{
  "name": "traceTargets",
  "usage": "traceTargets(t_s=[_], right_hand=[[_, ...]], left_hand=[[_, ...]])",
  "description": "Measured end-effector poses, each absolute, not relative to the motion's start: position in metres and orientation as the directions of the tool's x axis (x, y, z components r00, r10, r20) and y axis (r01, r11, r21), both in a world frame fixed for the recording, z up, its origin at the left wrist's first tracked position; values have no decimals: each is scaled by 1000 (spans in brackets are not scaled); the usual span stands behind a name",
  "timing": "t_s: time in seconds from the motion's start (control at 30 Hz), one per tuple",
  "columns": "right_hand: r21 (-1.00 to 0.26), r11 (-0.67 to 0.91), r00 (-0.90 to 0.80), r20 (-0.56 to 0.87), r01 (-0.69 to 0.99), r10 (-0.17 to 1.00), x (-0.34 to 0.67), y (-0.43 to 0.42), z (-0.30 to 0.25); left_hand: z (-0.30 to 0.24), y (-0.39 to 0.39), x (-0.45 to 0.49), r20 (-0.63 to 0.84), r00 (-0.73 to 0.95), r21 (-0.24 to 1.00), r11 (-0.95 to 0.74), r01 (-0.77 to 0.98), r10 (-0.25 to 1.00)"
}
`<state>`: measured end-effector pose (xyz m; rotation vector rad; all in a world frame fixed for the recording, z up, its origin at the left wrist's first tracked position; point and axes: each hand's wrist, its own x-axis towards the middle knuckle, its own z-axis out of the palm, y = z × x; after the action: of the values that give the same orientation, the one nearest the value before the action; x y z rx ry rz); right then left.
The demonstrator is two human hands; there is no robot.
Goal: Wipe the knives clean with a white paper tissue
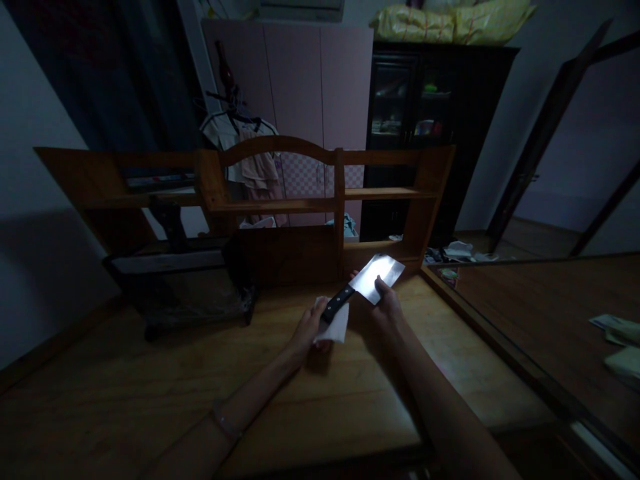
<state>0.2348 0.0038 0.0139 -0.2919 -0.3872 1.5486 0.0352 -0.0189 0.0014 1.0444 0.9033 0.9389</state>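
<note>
A cleaver (375,277) with a broad shiny blade and a black riveted handle is held above the wooden desktop, tilted up to the right. My right hand (389,310) pinches the blade, its thumb on the upper face and fingers partly hidden underneath. At the handle's end, my left hand (307,330) is closed on a white tissue (339,325). That tissue lies beneath and against the handle; the left fingertips are mostly hidden by it.
The wooden desktop (210,393) has a shelf unit (280,205) along its back. A dark-framed clear-fronted object (185,287) stands at the left. On the lower surface to the right lie pale papers or packets (623,330). Behind are a pink wardrobe (295,80) and a black cabinet (465,100).
</note>
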Motion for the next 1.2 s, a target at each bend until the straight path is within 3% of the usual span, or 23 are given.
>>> traceTargets(t_s=[0.17, 0.27, 0.77, 1.2], right_hand=[[-403, 29, 6, 59, -915, 998, 235, 1, 18], [-407, 28, 8, 50, -913, 999, 237, 0, 18], [-450, 23, 14, 23, -893, 1000, 236, 3, 12], [-483, -87, -91, -16, -872, 996, 226, 0, 9]], left_hand=[[-3, -5, 32, -175, 274, 829, 292, -476, 946], [-3, -2, 31, -154, 303, 777, 304, -550, 941], [7, -13, 37, -10, 341, 757, 230, -612, 940], [14, -20, 37, -70, 345, 809, 255, -529, 936]])
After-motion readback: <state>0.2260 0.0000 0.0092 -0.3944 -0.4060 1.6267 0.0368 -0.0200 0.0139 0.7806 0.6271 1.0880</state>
